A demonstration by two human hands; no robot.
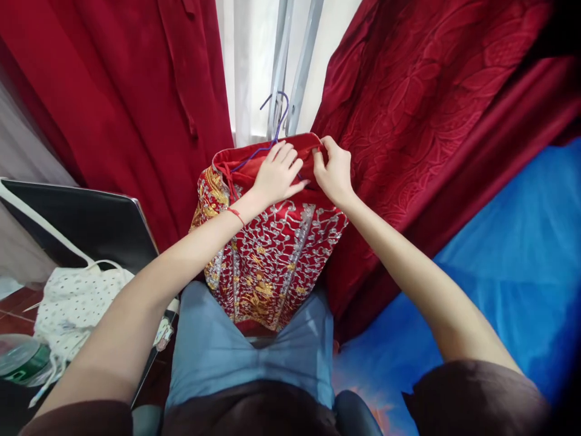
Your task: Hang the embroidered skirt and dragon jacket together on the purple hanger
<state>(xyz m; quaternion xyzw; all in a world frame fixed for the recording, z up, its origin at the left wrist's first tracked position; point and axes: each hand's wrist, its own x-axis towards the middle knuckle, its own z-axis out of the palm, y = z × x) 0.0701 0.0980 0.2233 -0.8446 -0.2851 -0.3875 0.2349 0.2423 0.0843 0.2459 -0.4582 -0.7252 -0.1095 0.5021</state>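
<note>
A red skirt [261,260] with silver and gold embroidery hangs in front of my knees, its waist opening at the top showing a plain red lining. Inside that opening sits a purple hanger [254,158], its hook rising above the fabric. My left hand [279,172] lies over the front of the waist with its fingers stretched out, partly covering the hanger. At the right end of the waistband my right hand [334,169] pinches the edge between thumb and fingers. Thin red ties [229,177] dangle at the waist's left side.
Dark red curtains [113,91] fall on both sides of a pale window [252,60]. On the left stand a black flat panel [77,221], a white patterned cloth bag [82,303] and a clear plastic container [22,360]. Blue fabric [508,242] spreads at the right.
</note>
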